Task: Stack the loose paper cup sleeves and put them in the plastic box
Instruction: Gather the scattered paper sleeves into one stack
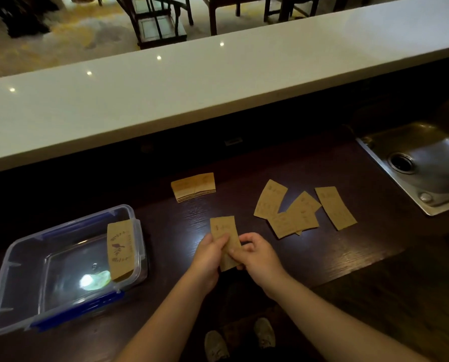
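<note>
Both hands hold a small bundle of brown paper cup sleeves [223, 228] upright over the dark counter. My left hand [209, 257] grips its left edge and my right hand [257, 253] its right edge. Several loose sleeves [294, 218] lie scattered to the right, with one more sleeve [335, 207] farthest right. A neat stack of sleeves [193, 186] rests further back. The clear plastic box [17, 259] with blue clips sits at the left, and a stack of printed sleeves [120, 249] leans against its right wall.
A steel sink [427, 163] is set into the counter at the right. A raised white bar top [192, 84] runs across behind the work surface. The counter's front edge cuts in near my arms, and my shoes show on the floor below.
</note>
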A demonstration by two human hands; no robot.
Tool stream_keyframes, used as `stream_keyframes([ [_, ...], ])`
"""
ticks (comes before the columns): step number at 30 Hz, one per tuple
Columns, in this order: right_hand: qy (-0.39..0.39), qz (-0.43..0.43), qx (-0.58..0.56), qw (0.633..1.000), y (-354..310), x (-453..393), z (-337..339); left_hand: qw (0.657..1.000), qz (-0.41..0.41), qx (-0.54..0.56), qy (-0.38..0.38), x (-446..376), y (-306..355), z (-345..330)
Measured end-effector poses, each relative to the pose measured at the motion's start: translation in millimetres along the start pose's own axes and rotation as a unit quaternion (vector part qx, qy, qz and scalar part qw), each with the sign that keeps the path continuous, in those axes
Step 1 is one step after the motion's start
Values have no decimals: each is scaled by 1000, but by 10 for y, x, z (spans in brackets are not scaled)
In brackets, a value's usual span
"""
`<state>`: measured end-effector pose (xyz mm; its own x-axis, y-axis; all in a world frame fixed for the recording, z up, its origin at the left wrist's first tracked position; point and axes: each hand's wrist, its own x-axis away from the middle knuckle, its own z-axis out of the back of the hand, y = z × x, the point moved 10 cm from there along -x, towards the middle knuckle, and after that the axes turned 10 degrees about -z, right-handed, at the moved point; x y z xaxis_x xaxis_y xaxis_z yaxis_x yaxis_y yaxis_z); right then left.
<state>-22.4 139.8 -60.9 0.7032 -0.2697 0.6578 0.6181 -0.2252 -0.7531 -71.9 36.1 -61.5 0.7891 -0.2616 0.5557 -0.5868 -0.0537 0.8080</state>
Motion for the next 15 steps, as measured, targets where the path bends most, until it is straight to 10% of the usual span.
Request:
stream_keyframes([
  [9, 119, 62, 212, 968, -491, -119, 1009, 998, 12, 44, -38, 91, 41, -124],
  [15, 198, 98, 473, 853, -715, -198, 1528, 997, 11, 63, -31, 81, 40, -156],
])
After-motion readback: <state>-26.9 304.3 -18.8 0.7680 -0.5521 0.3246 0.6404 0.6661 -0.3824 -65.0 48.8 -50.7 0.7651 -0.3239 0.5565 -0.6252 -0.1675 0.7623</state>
